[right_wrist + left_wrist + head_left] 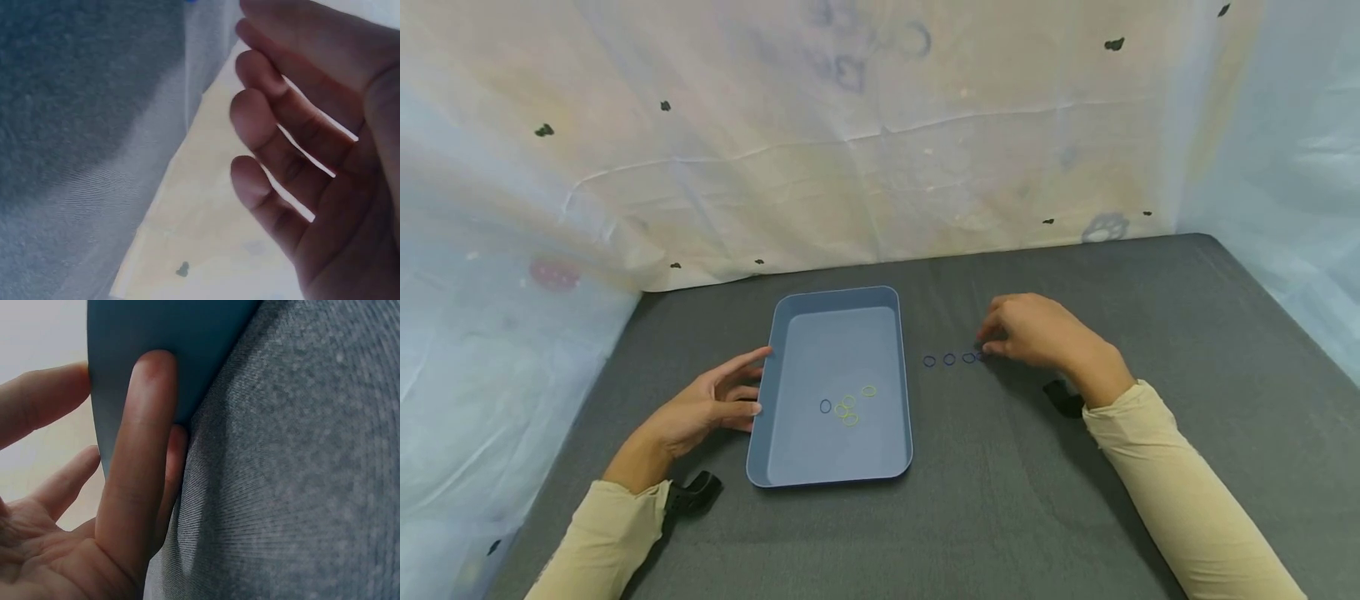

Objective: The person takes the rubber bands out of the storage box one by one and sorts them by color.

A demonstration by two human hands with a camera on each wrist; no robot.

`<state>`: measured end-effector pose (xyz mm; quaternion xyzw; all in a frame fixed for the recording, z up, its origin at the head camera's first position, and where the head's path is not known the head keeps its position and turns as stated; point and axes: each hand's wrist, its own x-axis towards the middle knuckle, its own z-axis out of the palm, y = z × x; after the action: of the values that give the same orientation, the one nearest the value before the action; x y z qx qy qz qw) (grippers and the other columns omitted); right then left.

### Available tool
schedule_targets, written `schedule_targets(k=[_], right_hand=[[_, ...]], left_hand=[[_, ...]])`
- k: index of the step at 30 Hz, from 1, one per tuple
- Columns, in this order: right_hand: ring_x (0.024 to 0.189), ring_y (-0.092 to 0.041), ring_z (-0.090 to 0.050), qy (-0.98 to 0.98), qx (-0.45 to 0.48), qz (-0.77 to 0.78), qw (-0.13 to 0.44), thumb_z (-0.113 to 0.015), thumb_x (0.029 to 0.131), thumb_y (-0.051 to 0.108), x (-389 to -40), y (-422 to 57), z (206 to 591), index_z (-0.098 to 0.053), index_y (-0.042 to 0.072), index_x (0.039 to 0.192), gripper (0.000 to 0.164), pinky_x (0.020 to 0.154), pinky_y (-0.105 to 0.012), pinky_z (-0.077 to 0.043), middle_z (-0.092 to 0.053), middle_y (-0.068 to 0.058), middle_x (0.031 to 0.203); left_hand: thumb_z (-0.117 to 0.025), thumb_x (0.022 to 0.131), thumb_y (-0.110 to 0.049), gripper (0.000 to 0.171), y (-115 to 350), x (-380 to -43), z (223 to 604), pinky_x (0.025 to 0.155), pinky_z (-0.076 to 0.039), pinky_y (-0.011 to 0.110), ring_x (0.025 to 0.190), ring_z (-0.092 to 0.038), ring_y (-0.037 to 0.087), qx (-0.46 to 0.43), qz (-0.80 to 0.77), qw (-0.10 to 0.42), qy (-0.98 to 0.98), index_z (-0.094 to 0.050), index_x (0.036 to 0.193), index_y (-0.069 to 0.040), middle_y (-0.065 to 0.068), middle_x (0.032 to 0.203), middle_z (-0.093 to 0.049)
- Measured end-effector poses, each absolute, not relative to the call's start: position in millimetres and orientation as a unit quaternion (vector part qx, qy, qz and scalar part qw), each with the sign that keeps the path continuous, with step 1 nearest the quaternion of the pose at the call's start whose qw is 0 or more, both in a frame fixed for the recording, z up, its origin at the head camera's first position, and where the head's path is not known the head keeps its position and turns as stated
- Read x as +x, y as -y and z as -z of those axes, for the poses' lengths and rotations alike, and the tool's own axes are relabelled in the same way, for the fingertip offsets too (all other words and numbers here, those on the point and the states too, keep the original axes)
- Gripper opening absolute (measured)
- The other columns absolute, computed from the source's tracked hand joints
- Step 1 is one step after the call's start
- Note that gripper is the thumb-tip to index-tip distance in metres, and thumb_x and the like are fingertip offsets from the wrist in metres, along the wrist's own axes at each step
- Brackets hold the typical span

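Observation:
A blue-grey rectangular tray (831, 333) lies flat on the table. Against the outside of its left wall rests my left hand (711, 404), the fingers spread and fairly straight. Seen from the left wrist, the thumb (152, 387) lies along that wall. My right hand (1037, 329) is at the right end of a short row of thin blue rubber bands (949, 359). Its thumb and index finger come together at the last blue rubber band (979, 356), mostly hidden by the fingertips. In the right wrist view the other fingers (253, 119) are loosely bent.
Inside the tray lie several yellow rubber bands (850, 419) and a single dark blue one (825, 406). Dark grey cloth covers the table (1000, 500). Pale sheeting (880, 183) hangs behind and at both sides. A black strap piece (696, 493) sticks out beneath the left wrist.

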<state>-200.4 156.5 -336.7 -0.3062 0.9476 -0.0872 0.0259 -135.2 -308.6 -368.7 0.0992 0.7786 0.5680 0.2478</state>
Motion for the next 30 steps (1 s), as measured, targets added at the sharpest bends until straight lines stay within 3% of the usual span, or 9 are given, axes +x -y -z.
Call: schedule_targets(k=[9,30], right_hand=[[0.091,-0.019,-0.066,-0.929,-0.340,0.144,-0.016,-0.079,0.086,0.020,-196.6,-148.5,328.2,-0.078,0.015,0.107,0.021,0.078,-0.040,-0.053,-0.066,0.000,0.103],[0.090,-0.012,-0.061,-0.894,-0.383,0.226,-0.048,-0.082,0.084,0.022,-190.7,-139.0,323.6,-0.074,0.022,0.115,0.033,0.077,-0.036,-0.051,-0.066,0.007,0.105]], left_hand=[[-0.068,0.094,-0.012,0.084,308.1,-134.6,368.5,0.088,-0.054,0.043,0.116,-0.062,0.007,0.099,-0.570,0.246,-0.777,-0.019,0.161,-0.022,0.024,0.158,-0.023],[-0.070,0.093,-0.012,0.085,302.7,-143.1,371.5,0.087,-0.055,0.044,0.119,-0.061,0.016,0.090,-0.567,0.249,-0.780,-0.019,0.161,-0.022,0.024,0.157,-0.027]])
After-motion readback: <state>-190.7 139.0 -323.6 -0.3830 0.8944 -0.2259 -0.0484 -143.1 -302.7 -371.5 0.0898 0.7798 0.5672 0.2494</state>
